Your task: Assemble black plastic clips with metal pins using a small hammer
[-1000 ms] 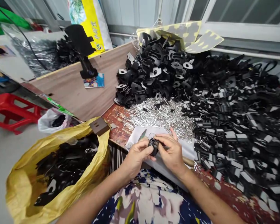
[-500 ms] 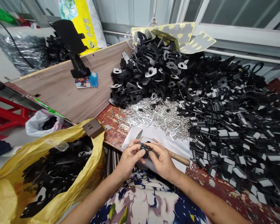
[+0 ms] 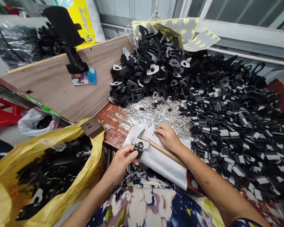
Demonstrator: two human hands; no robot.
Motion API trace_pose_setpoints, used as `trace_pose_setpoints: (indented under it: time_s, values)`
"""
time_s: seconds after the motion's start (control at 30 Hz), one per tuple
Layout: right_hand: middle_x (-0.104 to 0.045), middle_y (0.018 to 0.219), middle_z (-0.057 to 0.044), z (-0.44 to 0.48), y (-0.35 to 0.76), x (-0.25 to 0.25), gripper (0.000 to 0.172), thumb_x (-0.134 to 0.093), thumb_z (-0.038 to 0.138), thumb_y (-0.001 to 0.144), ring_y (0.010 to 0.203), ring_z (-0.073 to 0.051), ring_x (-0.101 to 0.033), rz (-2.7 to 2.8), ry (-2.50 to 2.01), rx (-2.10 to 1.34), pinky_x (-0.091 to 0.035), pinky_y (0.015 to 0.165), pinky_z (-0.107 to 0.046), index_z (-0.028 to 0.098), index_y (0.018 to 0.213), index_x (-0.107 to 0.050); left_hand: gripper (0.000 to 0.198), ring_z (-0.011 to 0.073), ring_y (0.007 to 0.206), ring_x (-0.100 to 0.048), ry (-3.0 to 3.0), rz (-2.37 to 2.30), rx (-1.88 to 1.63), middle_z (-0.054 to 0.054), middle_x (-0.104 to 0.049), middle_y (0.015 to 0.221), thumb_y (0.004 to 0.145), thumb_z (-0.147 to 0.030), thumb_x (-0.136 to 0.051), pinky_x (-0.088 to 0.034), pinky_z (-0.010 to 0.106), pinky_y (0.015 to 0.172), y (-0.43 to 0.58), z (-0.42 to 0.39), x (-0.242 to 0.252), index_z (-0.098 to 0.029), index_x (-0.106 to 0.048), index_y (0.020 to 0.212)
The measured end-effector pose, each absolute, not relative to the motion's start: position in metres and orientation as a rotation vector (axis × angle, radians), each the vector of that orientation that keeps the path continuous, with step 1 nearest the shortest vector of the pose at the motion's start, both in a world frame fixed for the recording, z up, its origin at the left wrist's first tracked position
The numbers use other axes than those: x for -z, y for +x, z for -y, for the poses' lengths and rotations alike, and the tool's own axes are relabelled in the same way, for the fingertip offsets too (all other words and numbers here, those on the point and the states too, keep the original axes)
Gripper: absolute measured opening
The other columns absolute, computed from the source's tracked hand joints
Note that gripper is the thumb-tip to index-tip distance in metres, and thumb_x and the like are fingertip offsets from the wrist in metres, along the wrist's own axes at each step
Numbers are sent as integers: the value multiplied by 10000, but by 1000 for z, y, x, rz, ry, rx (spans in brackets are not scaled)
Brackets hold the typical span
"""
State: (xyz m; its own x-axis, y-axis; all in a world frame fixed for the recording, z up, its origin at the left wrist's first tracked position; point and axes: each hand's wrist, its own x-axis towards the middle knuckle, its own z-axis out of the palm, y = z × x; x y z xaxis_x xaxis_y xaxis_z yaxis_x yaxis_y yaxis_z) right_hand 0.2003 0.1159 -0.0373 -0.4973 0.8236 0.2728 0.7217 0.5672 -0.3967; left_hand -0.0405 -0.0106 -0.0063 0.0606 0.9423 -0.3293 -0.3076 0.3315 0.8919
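Observation:
My left hand (image 3: 124, 160) pinches a black plastic clip (image 3: 140, 148) between thumb and fingers. A flat plate with a round hole and a hinged joint show on the clip. A small hammer (image 3: 165, 151) with a wooden handle and a pointed head lies on the white sheet (image 3: 153, 164), just beside the clip. My right hand (image 3: 168, 137) rests over the hammer's far side, at the near edge of a pile of silvery metal pins (image 3: 156, 113). Its fingers are curled together, and what they hold, if anything, is too small to make out.
Black plastic parts (image 3: 151, 63) are heaped behind the pins, with more clip pieces (image 3: 236, 135) spread along the right. A yellow bag (image 3: 98, 160) of black parts stands at left, a brown block (image 3: 92, 127) on its rim. A wooden board (image 3: 54, 91) walls the left side.
My right hand has let go of the clip and moved up to the pins. My left hand has shifted slightly left, keeping the clip. The hammer now shows more fully.

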Motion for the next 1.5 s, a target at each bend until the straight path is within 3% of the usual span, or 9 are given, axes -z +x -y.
trace_pose_setpoints:
  time_s: [0.17,0.47,0.7,0.83,0.97,1.1,1.23,1.37,1.5]
  values:
    - [-680,881,-59,-132,234,28,188,-553,164,963,869,-207,-623,2202,-1332,-228,-495,814,-329,199,900,-727,319,90,569,-590,677,-1120,-1089,-12,-629,784,724,-428,-875,-511,212,584,-42,11,8,-152,-728,785]
    - [-744,1068,-99,-136,262,4,241,-533,128,965,1037,-289,-580,2144,-1538,106,-392,948,-461,212,1001,-756,359,98,602,-577,625,-1131,-1075,-6,-606,789,691,-450,-904,-546,212,562,-36,10,2,-153,-711,748]
    - [-686,845,-36,-61,221,-1,65,-715,275,920,755,-190,-596,2584,-1325,-528,-451,673,-328,231,968,-710,316,71,553,-596,644,-1115,-1073,-16,-629,798,749,-415,-872,-517,180,557,-41,12,8,-149,-703,769]
    - [-676,911,-64,-36,203,8,159,-697,180,890,778,-197,-608,2646,-1292,-522,-453,660,-329,190,1047,-672,332,85,551,-591,639,-1124,-1081,-16,-617,769,734,-424,-879,-529,198,541,-42,11,3,-147,-697,752]
    - [-701,856,-42,-46,200,4,80,-638,247,966,721,-180,-606,2634,-1289,-576,-427,636,-322,238,1009,-705,345,89,569,-567,643,-1169,-1131,-9,-626,765,694,-424,-900,-539,202,539,-45,9,2,-149,-696,739]
    - [-697,840,-48,-77,190,2,215,-536,148,995,822,-216,-608,2541,-1301,-378,-439,719,-352,243,969,-728,328,98,588,-564,666,-1197,-1140,-2,-634,772,714,-427,-878,-547,212,549,-47,9,6,-153,-702,755]
    - [-697,1066,-87,-113,166,10,235,-544,121,980,1004,-274,-567,2532,-1233,-116,-430,823,-413,247,1055,-728,330,97,562,-572,710,-1183,-1125,-4,-621,771,737,-442,-856,-526,215,534,-48,12,6,-153,-700,766]
    - [-695,1000,-74,-133,159,14,136,-630,125,919,1020,-276,-576,2441,-1221,-403,-436,889,-444,224,846,-689,308,102,551,-579,811,-1206,-1096,-16,-604,752,784,-446,-810,-511,226,555,-53,14,2,-162,-691,781]
    - [-681,827,-18,-125,171,4,111,-584,178,946,758,-168,-614,2206,-1220,-829,-505,734,-338,224,861,-639,258,124,603,-573,1017,-1286,-1045,-11,-580,770,841,-411,-745,-496,238,569,-60,13,1,-174,-673,769]
